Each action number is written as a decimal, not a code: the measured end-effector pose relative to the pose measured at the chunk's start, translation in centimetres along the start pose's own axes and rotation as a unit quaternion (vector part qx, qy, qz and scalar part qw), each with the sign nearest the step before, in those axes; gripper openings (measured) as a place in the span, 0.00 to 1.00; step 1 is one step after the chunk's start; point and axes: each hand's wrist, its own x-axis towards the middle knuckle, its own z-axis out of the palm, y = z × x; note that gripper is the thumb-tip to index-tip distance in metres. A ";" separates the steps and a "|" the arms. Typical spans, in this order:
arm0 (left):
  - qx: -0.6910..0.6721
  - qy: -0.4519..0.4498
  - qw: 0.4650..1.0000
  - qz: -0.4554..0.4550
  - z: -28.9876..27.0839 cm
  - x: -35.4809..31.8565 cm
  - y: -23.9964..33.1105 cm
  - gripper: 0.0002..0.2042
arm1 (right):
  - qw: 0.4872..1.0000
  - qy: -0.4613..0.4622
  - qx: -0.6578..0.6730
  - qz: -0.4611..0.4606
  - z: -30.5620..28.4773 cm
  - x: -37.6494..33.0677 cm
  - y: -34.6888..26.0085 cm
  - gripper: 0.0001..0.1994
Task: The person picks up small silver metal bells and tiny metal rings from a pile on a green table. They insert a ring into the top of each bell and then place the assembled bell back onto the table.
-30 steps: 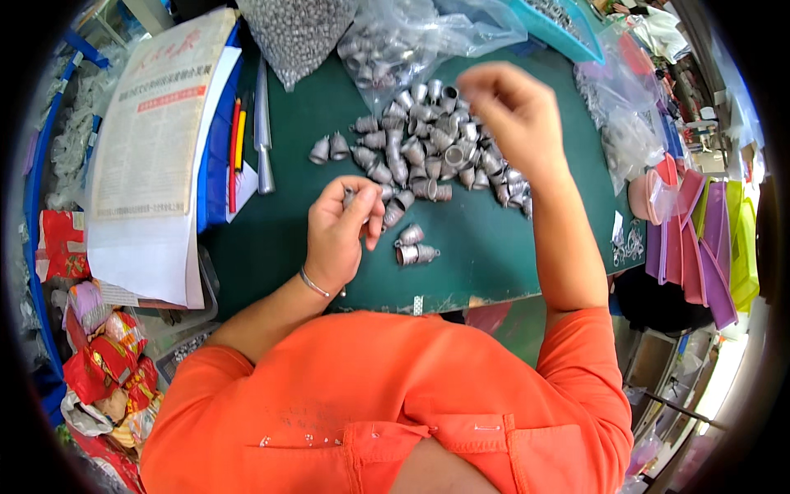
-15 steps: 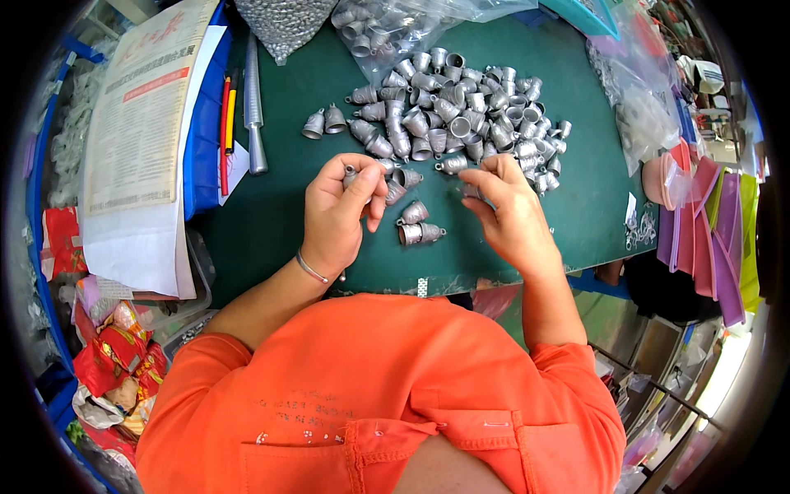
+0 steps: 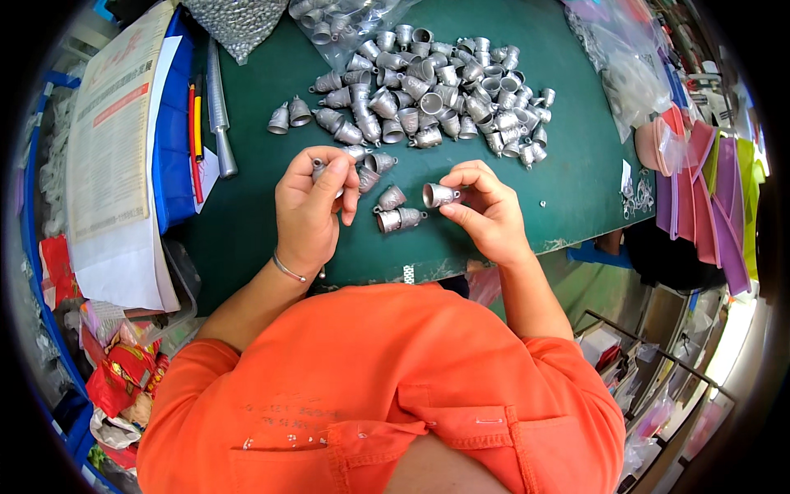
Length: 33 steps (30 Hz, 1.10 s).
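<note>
Bright, even light, sharp centre; fisheye bending and dark rim.

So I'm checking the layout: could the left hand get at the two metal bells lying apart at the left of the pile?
Probably yes. The two bells lie on open green mat just beyond the left hand, with nothing between them. But that hand already grips a small metal piece, so it would likely have to free its fingers first.

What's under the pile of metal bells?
The pile of metal bells lies on the green mat; its far edge overlaps a clear plastic bag. The mat directly beneath the bells is covered.
</note>
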 end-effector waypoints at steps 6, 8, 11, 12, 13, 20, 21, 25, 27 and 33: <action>0.011 0.010 1.000 0.003 0.1 0.1 0.0 0.05 | 0.927 -0.071 0.363 0.070 -0.3 -0.8 0.7 0.13; 0.010 0.007 1.000 0.000 0.3 0.1 0.1 0.05 | 0.871 -0.114 0.470 0.083 -0.4 -1.0 1.1 0.13; 0.010 0.010 1.000 0.003 0.2 0.0 0.1 0.05 | 0.836 -0.160 0.517 0.094 -0.2 -0.9 1.3 0.16; 0.011 0.012 1.000 0.001 0.2 0.0 0.1 0.05 | 0.824 -0.177 0.529 0.096 -0.2 -0.9 1.4 0.17; 0.013 0.006 1.000 0.001 0.0 0.1 0.0 0.05 | 0.828 -0.169 0.525 0.104 -0.2 -1.1 1.4 0.19; 0.022 -0.009 1.000 0.005 0.2 0.0 -0.3 0.04 | 0.903 -0.107 0.411 0.067 0.0 -1.0 0.7 0.13; 0.023 -0.011 1.000 0.006 0.1 0.1 -0.4 0.04 | 0.933 -0.070 0.347 0.059 0.4 -1.1 0.2 0.12; 0.053 -0.020 0.998 0.010 0.0 0.1 -0.5 0.04 | 0.978 0.013 0.207 -0.006 1.1 -0.7 0.0 0.13; 0.093 -0.025 0.995 0.005 0.1 0.0 -0.5 0.04 | 0.984 0.022 0.174 -0.038 1.3 -0.6 -0.1 0.13; 0.174 -0.073 0.981 0.049 0.5 -0.4 -0.4 0.05 | 0.989 0.034 0.066 -0.128 2.1 -0.2 -0.3 0.14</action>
